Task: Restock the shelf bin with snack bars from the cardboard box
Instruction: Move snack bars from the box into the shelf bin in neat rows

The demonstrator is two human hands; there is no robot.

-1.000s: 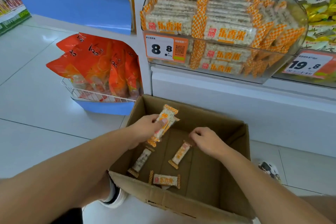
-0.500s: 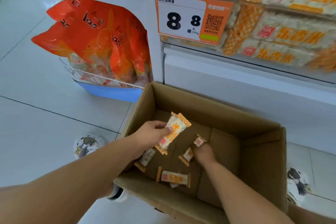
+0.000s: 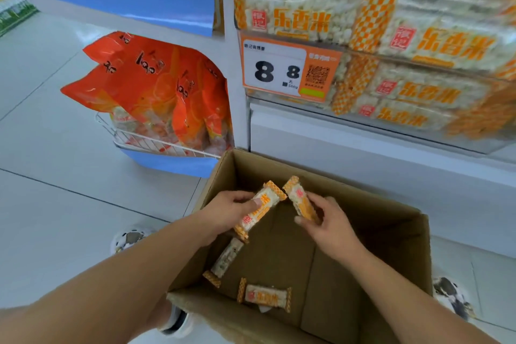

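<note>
Pinching one snack bar each: left hand (image 3: 231, 211) curled round the bar in the left hand (image 3: 259, 211), thumb on top of the wrapper, and right hand (image 3: 328, 225) wrapped round the bar in the right hand (image 3: 300, 201), both held up over the open cardboard box (image 3: 396, 234), bar tips nearly touching. No slack in either grip, fingers closed on the wrappers, not spread.

Progress-wise, looks close to the end of the box: only two loose ones visible on the bottom, the bar by the left wall (image 3: 227, 258) lying slanted and the bar near the front edge (image 3: 265, 295) lying flat across. Shelf bin (image 3: 418, 142) up on the right already packed high with the same orange-checkered bars, behind the 8.8 price tag (image 3: 290, 70). Still to do, probably: lift these two up into the bin, then grab the last pair. Orange bags (image 3: 156, 86) in the wire basket on the left, not part of this.
</note>
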